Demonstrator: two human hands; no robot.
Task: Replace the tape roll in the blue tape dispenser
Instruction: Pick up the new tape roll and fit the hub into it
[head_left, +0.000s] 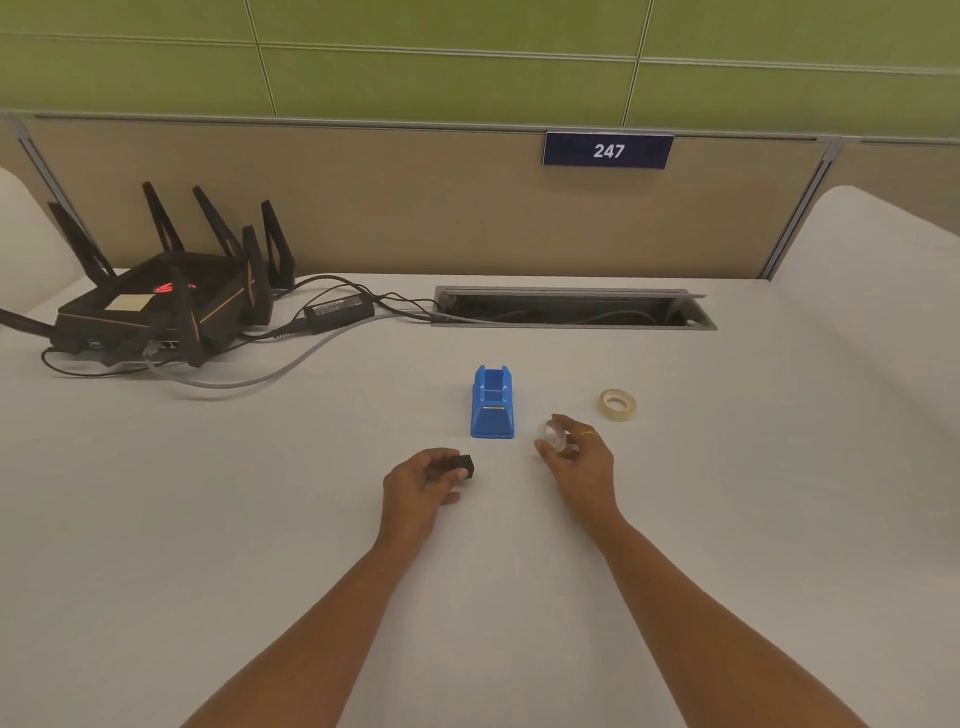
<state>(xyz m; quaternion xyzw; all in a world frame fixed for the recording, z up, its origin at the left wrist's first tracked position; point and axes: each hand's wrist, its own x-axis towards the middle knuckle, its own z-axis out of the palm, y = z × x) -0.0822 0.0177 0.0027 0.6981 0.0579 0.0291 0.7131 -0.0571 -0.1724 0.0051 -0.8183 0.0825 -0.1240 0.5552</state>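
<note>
The blue tape dispenser (492, 404) stands upright on the white table (260, 493), its roll bay showing no roll. My left hand (423, 483) sits just in front and left of it, shut on a small black spool core (464, 466). My right hand (579, 457), to the dispenser's right, grips a clear, nearly used-up tape ring (555, 435) between thumb and fingers. A fuller tape roll (617, 404) with a yellowish tint lies flat on the table, further right and apart from both hands.
A black router (166, 301) with several antennas, its power brick (338, 310) and cables lie at the back left. An open cable slot (571, 307) is set into the table behind the dispenser. A beige partition with a "247" sign (608, 150) rises behind.
</note>
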